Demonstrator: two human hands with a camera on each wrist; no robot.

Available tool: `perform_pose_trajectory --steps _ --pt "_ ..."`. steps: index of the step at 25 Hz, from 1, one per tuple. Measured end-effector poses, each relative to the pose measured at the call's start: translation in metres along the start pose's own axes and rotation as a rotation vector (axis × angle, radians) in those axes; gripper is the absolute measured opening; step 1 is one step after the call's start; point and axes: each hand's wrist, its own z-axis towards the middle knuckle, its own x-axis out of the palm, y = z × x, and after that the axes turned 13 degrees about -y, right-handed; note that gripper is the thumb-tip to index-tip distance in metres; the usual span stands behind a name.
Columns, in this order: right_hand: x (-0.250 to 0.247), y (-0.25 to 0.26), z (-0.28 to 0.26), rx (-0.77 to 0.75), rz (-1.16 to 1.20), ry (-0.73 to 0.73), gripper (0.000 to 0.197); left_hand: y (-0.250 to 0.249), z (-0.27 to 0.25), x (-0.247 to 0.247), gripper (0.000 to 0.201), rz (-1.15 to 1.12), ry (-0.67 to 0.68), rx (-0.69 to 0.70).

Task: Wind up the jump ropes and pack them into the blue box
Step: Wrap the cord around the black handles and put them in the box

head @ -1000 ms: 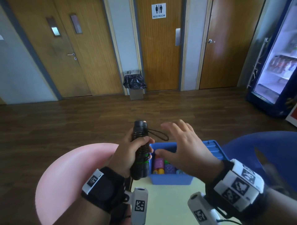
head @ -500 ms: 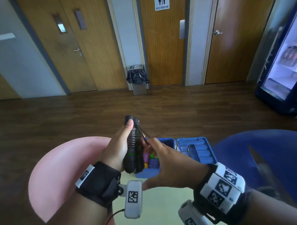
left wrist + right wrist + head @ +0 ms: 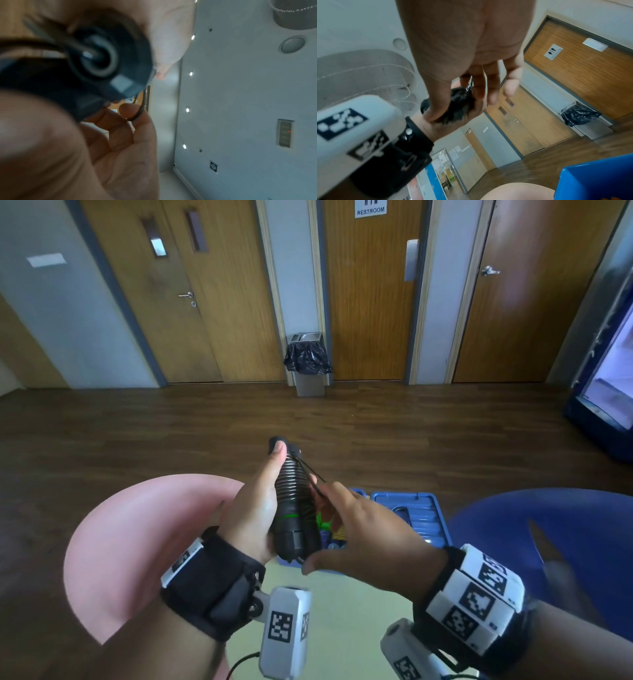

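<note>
Head view, item by item. Jump rope [image 3: 294, 501]: black, cord wound in coils round both handles, bundle upright in front of me above the counter [image 3: 342, 611]. My left hand [image 3: 255, 505] is wrapped round it, thumb laid up along the top. My right hand [image 3: 363, 532] pinches the loose cord end beside the coils, thumb under the bundle's base.

Blue box [image 3: 407, 508]: on the counter beyond my hands, lid open to the right. Its inside is largely hidden by the bundle and my right hand; only scraps of coloured contents show, which I cannot identify. Pink stool [image 3: 137, 542] to the left, blue seat [image 3: 565, 535] to the right, both cut off by my arms.

Left wrist view: handle end [image 3: 96, 56] close and blurred; cord [image 3: 140, 111] caught between right fingertips. Right wrist view: bundle [image 3: 458, 102] mostly covered by my fingers; a box corner [image 3: 594, 180] at the frame edge.

Compared with a second ago: my right hand, then spread open over the box, has closed on the cord; the slack loop is drawn in.
</note>
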Motion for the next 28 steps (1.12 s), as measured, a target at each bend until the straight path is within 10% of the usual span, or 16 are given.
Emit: perform_pose_trajectory --steps 28 --pt "-0.022 0.026 -0.025 -0.048 -0.176 -0.047 0.059 0.004 -0.034 0.014 0.053 -0.134 0.063 -0.064"
